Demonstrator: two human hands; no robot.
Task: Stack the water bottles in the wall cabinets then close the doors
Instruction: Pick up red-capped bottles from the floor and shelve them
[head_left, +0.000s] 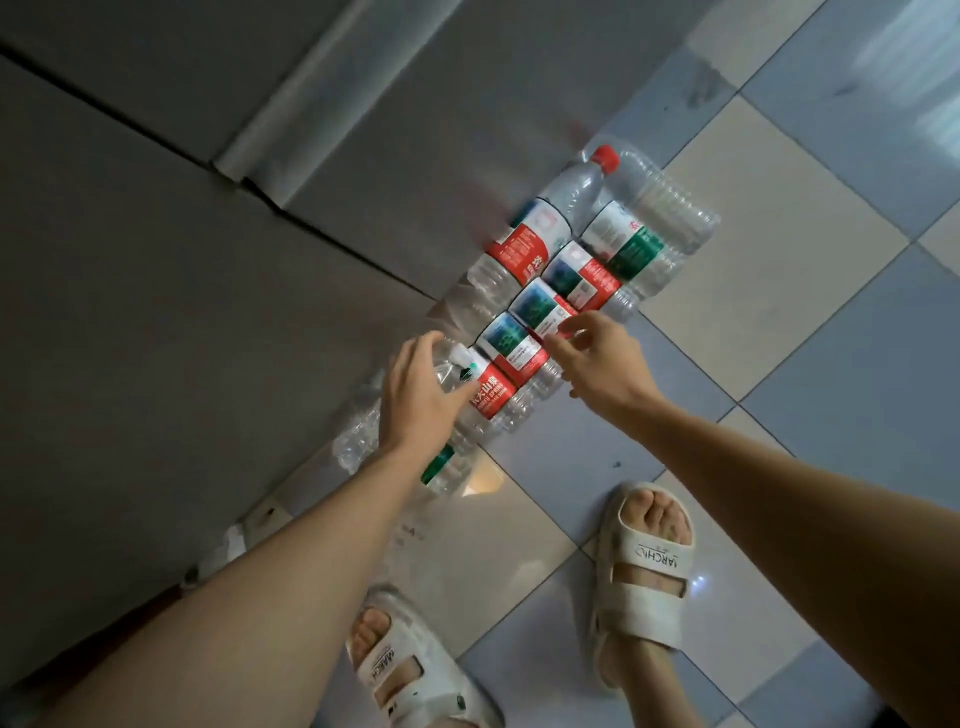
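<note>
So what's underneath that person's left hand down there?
The left hand covers the clear upper part of a red-labelled plastic water bottle lying on the tiled floor. Its cap end is hidden under the fingers.

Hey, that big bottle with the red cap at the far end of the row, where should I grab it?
Grip the red-capped bottle round its narrow clear shoulder just below the cap, coming from above. It lies on its side on the floor, wedged against neighbours, so only the top is free.
</note>
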